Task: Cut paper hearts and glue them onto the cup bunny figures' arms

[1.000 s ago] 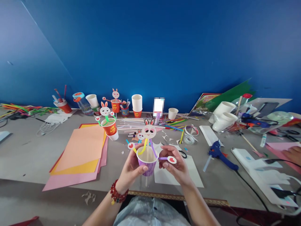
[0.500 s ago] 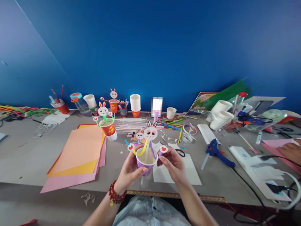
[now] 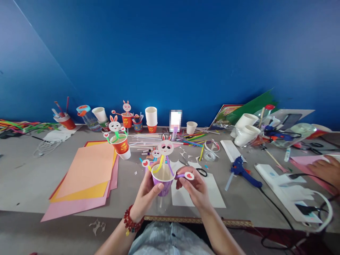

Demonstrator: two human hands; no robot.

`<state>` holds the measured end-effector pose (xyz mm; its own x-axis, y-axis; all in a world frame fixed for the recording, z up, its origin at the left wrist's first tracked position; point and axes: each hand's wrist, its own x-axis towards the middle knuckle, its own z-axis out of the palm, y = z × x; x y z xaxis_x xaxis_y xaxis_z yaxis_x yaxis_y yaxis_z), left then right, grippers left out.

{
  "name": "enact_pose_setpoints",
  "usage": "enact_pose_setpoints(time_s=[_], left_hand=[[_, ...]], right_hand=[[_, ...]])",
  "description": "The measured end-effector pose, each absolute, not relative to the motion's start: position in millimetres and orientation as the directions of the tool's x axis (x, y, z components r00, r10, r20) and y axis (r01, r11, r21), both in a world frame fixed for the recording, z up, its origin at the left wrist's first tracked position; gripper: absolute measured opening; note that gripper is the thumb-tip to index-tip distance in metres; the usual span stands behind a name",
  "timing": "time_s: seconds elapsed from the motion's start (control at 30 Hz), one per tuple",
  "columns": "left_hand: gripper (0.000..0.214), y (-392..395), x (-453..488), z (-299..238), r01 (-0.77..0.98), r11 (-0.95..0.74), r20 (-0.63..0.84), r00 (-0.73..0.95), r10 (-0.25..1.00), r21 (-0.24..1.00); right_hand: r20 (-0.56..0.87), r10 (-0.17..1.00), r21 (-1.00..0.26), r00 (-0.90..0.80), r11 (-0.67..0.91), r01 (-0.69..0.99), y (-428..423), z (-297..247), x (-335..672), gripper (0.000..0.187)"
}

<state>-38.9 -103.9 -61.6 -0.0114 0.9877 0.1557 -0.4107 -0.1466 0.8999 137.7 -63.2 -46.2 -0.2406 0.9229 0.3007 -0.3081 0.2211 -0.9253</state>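
My left hand (image 3: 150, 191) is wrapped round a purple paper cup (image 3: 162, 187), its thumb across the front. Out of the cup rises a rabbit head of white paper (image 3: 165, 146) on a stick, which also pokes out below the cup. A yellow pipe cleaner (image 3: 158, 167) bends over the left rim and bears a white disc with a red heart (image 3: 146, 163). At the right rim, my right hand (image 3: 195, 184) pinches the purple pipe cleaner (image 3: 180, 175), whose heart disc (image 3: 189, 176) points outward to the right. White paper (image 3: 212, 191) lies under that hand.
Coloured paper sheets (image 3: 85, 170) lie at left, behind them a red rabbit cup (image 3: 119, 144). Scissors (image 3: 202, 172) rest beside the white paper. A blue glue gun (image 3: 243, 171) and a power strip (image 3: 287, 191) are at right, where another person's hand (image 3: 325, 169) rests on pink paper.
The purple pipe cleaner on the right has been bent down and outward, so its heart disc now sits lower and farther right. The cup has shifted slightly left in view.
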Motion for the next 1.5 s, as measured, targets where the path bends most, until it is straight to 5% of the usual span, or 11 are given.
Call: enact_pose_setpoints(time_s=[0.2,0.33,0.43,0.5,0.6,0.73,0.97,1.23,1.5], left_hand=[[0.061,-103.7,-33.8,-70.1,-0.468,-0.088,0.067,-0.061,0.996,0.879],[0.063,-105.6,-38.1,-76.2,-0.481,-0.058,0.022,-0.081,0.996,0.875],[0.06,-106.6,-42.4,-83.0,-0.459,-0.062,0.024,-0.088,0.996,0.886],[0.059,-106.2,-43.3,-86.0,-0.431,-0.058,0.023,-0.085,0.996,0.9],[0.058,-104.0,-40.7,-86.3,-0.418,-0.036,0.012,-0.059,0.998,0.908],[0.061,-100.1,-34.5,-84.2,-0.418,-0.021,0.025,0.003,1.0,0.908],[0.062,-99.2,-32.6,-82.8,-0.399,-0.049,0.034,-0.046,0.998,0.915],[0.063,-99.6,-30.0,-88.2,-0.402,-0.002,-0.029,-0.07,0.997,0.916],[0.061,-100.3,-21.1,-90.7,-0.426,0.003,-0.017,-0.028,0.999,0.905]], right_hand=[[0.36,0.894,-0.926,-0.267,0.307,-0.221,-65.6,-59.3,146.8,0.012],[0.438,0.895,-0.846,-0.088,0.443,0.295,-53.9,-74.9,194.8,0.016],[0.558,0.814,-0.602,0.159,0.266,0.753,-46.3,-90.5,260.0,0.021],[0.576,0.789,-0.405,0.213,0.049,0.913,-43.7,-102.2,304.6,0.027],[0.484,0.843,-0.134,0.236,-0.195,0.972,-38.5,-117.2,354.7,0.038],[0.312,0.921,-0.021,0.232,-0.237,0.971,-21.4,-126.0,384.9,0.047],[0.242,0.942,-0.145,0.232,-0.202,0.969,6.6,-124.1,399.7,0.036],[0.165,0.916,-0.594,0.365,-0.203,0.778,15.6,-117.3,414.3,0.009],[0.05,0.833,-0.96,0.55,-0.113,0.258,1.8,-108.0,391.3,0.042]])
